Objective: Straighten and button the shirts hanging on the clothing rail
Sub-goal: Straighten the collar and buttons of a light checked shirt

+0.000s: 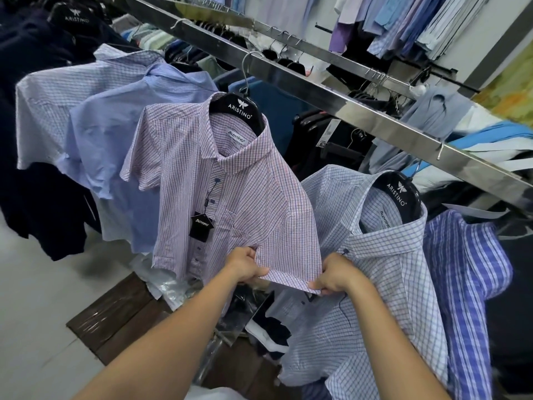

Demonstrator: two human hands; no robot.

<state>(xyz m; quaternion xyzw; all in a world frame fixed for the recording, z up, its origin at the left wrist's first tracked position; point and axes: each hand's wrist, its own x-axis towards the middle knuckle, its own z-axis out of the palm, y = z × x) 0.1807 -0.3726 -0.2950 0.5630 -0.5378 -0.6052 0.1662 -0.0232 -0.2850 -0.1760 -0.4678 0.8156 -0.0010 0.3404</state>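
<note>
A: Where is the pink shirt (230, 197)?

B: Centre of the frame, on a black hanger (239, 109) hooked over the steel rail (346, 93), which runs from the top centre down to the right edge. Its front is buttoned, and a black tag (201, 226) hangs at the placket.

A: And the hands?

B: Both are on the hem of its near sleeve, just below centre. The left hand (245, 265) is clenched on the hem's left end, fingers curled under the cloth. The right hand (334, 277) pinches the right corner. The hem runs taut and straight between them.

A: What crowds it?

B: To the right, a check shirt (389, 269) hangs just beside it; the pink sleeve overlaps its shoulder, and the right hand lies against its front. Past that, a striped shirt (467, 284) presses in near the right edge. To the left, a blue shirt (121, 134) hangs behind the pink one, its sleeve overlapped.

A: Any open room?

B: Lower left: bare grey floor (34, 298), then a dark wooden platform (115, 313) under the shirts. A gap shows between the pink and check shirts below the hands.
</note>
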